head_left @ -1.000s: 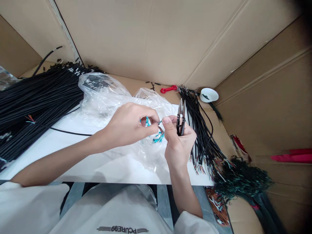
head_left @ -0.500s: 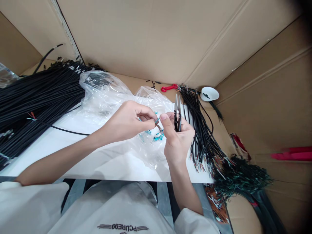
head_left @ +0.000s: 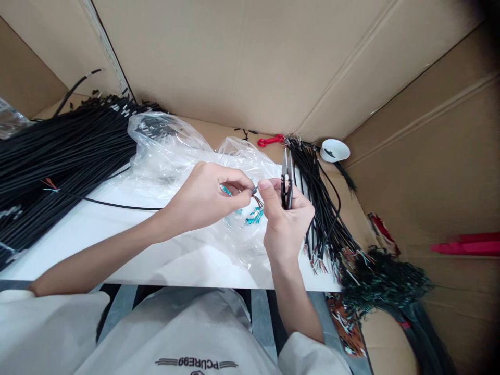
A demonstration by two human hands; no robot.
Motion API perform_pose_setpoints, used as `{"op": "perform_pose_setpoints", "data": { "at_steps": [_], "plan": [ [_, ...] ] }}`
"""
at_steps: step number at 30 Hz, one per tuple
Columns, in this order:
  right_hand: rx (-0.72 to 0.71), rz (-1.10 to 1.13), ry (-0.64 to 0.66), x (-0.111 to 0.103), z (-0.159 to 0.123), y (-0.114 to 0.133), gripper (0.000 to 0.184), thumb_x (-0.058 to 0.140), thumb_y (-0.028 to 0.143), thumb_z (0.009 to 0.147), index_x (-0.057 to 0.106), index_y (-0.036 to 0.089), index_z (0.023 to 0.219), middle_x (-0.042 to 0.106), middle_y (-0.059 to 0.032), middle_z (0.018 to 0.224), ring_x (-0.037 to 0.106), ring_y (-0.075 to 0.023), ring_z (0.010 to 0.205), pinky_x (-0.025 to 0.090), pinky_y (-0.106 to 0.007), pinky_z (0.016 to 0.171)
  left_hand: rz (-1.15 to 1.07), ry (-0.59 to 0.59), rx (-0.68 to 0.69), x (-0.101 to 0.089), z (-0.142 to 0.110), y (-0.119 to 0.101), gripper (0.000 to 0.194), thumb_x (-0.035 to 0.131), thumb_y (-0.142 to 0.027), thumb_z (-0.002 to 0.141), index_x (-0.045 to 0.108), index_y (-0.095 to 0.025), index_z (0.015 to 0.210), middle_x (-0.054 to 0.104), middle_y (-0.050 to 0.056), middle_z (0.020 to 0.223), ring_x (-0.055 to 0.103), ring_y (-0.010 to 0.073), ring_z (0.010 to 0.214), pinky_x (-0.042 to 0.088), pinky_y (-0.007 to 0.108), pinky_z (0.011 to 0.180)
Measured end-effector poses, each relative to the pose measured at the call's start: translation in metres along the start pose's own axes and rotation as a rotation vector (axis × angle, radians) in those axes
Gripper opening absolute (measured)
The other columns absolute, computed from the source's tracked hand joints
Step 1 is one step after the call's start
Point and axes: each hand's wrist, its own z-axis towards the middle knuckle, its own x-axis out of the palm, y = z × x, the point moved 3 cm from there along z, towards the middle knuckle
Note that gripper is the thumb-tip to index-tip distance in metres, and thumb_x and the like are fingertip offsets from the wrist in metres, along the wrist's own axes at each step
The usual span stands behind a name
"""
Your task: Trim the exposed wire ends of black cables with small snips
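My left hand (head_left: 203, 198) pinches a thin wire end with small teal sleeves between thumb and fingers, over a clear plastic bag (head_left: 183, 156) on the white table (head_left: 97, 234). My right hand (head_left: 287, 221) touches the same wire with thumb and forefinger, and its palm keeps a pair of black thread snips (head_left: 287, 179) upright, blades pointing away from me. A few teal pieces (head_left: 253, 216) lie on the bag just below the fingertips. A single black cable (head_left: 113, 204) runs left from my left hand across the table.
A large heap of black cables (head_left: 58, 151) fills the left. A smaller black cable bundle (head_left: 324, 208) lies right of my right hand. A red tool (head_left: 271, 140) and a white bowl (head_left: 334, 150) sit at the back. Cardboard walls enclose the space.
Both hands have shifted slightly up and toward each other; the fingertips now meet on the wire. The snips stay in my right hand.
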Motion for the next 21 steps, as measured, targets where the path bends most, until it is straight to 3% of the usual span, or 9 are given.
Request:
{"op": "perform_pose_setpoints", "data": {
  "at_steps": [12, 16, 21],
  "plan": [
    [-0.026, -0.005, 0.004, 0.002, 0.000, -0.003, 0.028, 0.077, 0.044, 0.078, 0.065, 0.018, 0.074, 0.048, 0.0055, 0.058, 0.040, -0.0072, 0.050, 0.035, -0.022, 0.046, 0.086, -0.124, 0.105, 0.008, -0.002, 0.006, 0.014, 0.062, -0.014, 0.075, 0.075, -0.014, 0.074, 0.068, -0.002, 0.066, 0.055, 0.0076, 0.057, 0.043, 0.017, 0.054],
    [-0.031, -0.032, 0.022, 0.001, 0.000, -0.004, 0.028, 0.076, 0.043, 0.080, 0.066, 0.018, 0.076, 0.048, 0.0053, 0.058, 0.040, -0.0075, 0.050, 0.034, -0.022, 0.046, 0.030, -0.039, 0.059, 0.006, 0.005, 0.011, 0.014, 0.062, -0.017, 0.073, 0.075, -0.013, 0.074, 0.065, -0.001, 0.061, 0.055, 0.0088, 0.055, 0.040, 0.018, 0.049],
    [-0.010, -0.006, 0.031, -0.003, 0.002, -0.007, 0.028, 0.076, 0.044, 0.080, 0.066, 0.018, 0.078, 0.049, 0.0053, 0.059, 0.040, -0.0072, 0.049, 0.035, -0.022, 0.046, -0.094, 0.209, -0.017, -0.001, 0.017, 0.015, 0.012, 0.064, -0.017, 0.075, 0.075, -0.015, 0.074, 0.067, -0.001, 0.062, 0.058, 0.0091, 0.056, 0.043, 0.017, 0.050]
  ]
}}
